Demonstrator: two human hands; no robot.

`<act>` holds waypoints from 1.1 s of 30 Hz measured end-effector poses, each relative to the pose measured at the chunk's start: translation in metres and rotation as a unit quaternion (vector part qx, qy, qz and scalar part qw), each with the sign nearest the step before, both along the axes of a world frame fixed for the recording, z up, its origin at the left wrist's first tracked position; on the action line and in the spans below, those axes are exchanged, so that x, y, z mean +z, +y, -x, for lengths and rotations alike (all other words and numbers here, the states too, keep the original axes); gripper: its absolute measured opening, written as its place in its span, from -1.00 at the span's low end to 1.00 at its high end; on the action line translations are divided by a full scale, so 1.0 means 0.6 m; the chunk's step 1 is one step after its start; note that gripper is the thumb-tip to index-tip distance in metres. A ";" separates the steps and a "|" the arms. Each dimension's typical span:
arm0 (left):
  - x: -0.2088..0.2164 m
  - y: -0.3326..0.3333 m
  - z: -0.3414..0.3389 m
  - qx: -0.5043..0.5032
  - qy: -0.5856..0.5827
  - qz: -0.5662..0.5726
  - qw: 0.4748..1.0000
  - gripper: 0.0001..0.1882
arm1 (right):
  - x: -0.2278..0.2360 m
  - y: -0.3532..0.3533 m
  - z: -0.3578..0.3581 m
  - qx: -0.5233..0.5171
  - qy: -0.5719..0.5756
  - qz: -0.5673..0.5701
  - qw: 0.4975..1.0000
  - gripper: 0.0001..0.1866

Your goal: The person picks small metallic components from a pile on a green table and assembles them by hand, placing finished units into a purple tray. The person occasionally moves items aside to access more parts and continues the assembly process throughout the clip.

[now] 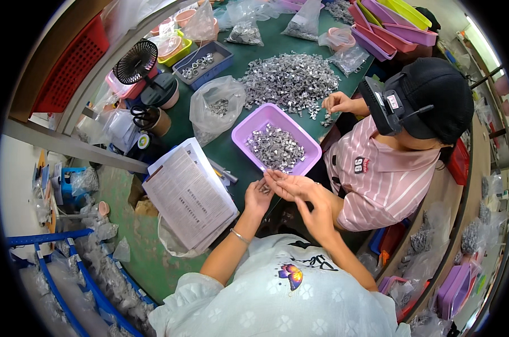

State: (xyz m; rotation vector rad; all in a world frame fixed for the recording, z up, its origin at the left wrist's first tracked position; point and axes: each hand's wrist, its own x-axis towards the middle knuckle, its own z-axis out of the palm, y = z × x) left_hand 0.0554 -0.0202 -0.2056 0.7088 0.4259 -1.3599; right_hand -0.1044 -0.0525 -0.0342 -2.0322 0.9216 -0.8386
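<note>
Palm up, my left hand (258, 197) is cupped around a few small grey metal pieces (264, 190) at the near edge of a purple tray (237, 135). My right hand (317, 216) is beside it to the right, thumb and fingers apart, with nothing visible in it. A co-worker's hand (288, 185) reaches in from the right, its fingertips at my left hand's fingers; I cannot tell whether it holds a piece. Inside the tray lies a heap of similar small metal pieces (276, 147).
A large pile of metal pieces (291, 81) covers the green table's far part. The co-worker's other hand (338, 104) is at its right edge. Left of the tray are a clear plastic bag (212, 115), printed papers (189, 194), a blue-grey bin (218, 67) and a black fan (136, 62).
</note>
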 end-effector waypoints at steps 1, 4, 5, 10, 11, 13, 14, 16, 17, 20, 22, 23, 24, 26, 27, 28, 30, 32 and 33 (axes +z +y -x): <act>0.001 -0.004 0.002 -0.015 0.022 0.014 1.000 -0.70 | 0.002 -0.019 -0.007 0.002 0.026 0.054 0.998 -0.81; 0.028 -0.010 0.010 -0.077 0.075 0.113 0.988 -0.59 | -0.007 -0.028 -0.022 0.016 0.057 0.070 0.996 -0.78; 0.041 -0.011 0.010 -0.095 0.099 0.096 0.986 -0.58 | -0.005 -0.028 -0.027 0.020 0.058 0.074 0.995 -0.77; 0.000 0.010 0.009 -0.094 0.118 0.141 0.978 -0.52 | -0.003 -0.005 -0.025 0.021 0.040 0.046 0.998 -0.81; 0.007 0.013 0.009 -0.104 0.113 0.131 0.979 -0.54 | 0.000 -0.001 -0.020 0.016 0.030 0.038 0.999 -0.82; 0.018 0.016 0.008 -0.112 0.105 0.117 0.981 -0.56 | 0.002 0.009 -0.012 0.010 0.001 0.024 1.000 -0.86; 0.021 0.016 0.009 -0.110 0.103 0.112 0.982 -0.57 | 0.004 0.016 -0.009 0.008 -0.014 0.016 1.000 -0.87; 0.024 0.018 0.007 -0.092 0.155 0.120 0.976 -0.60 | 0.017 0.032 -0.005 0.000 -0.030 -0.035 0.999 -0.90; 0.025 0.020 0.008 -0.085 0.144 0.120 0.979 -0.60 | 0.021 0.039 -0.002 -0.005 -0.038 -0.061 0.997 -0.91; 0.034 0.032 0.015 -0.077 0.134 0.159 0.975 -0.60 | 0.012 0.059 0.014 -0.028 -0.038 -0.100 0.994 -0.89; 0.051 0.045 0.017 -0.076 0.139 0.161 0.974 -0.59 | 0.005 0.071 0.016 -0.051 -0.055 -0.127 0.989 -0.88; 0.065 0.050 0.018 -0.078 0.142 0.162 0.973 -0.58 | -0.001 0.076 0.017 -0.058 -0.048 -0.130 0.989 -0.88; 0.082 0.057 0.020 -0.095 0.144 0.168 0.971 -0.57 | -0.007 0.082 0.019 -0.065 -0.042 -0.134 0.988 -0.88; 0.124 0.071 0.025 -0.125 0.147 0.182 0.964 -0.55 | -0.016 0.091 0.021 -0.068 -0.032 -0.129 0.989 -0.85; 0.146 0.074 0.031 -0.142 0.153 0.189 0.959 -0.54 | -0.014 0.095 0.019 -0.078 -0.033 -0.117 0.990 -0.82; 0.168 0.082 0.037 -0.158 0.159 0.195 0.955 -0.53 | -0.009 0.100 0.015 -0.086 -0.033 -0.106 0.990 -0.78; 0.195 0.094 0.054 -0.193 0.170 0.217 0.942 -0.49 | -0.021 0.111 0.021 -0.096 -0.044 -0.063 0.992 -0.69; 0.214 0.107 0.072 -0.209 0.173 0.205 0.940 -0.49 | -0.019 0.124 0.032 -0.106 -0.018 -0.040 0.993 -0.70; 0.224 0.115 0.082 -0.218 0.175 0.199 0.939 -0.48 | -0.017 0.133 0.039 -0.113 -0.005 -0.029 0.993 -0.70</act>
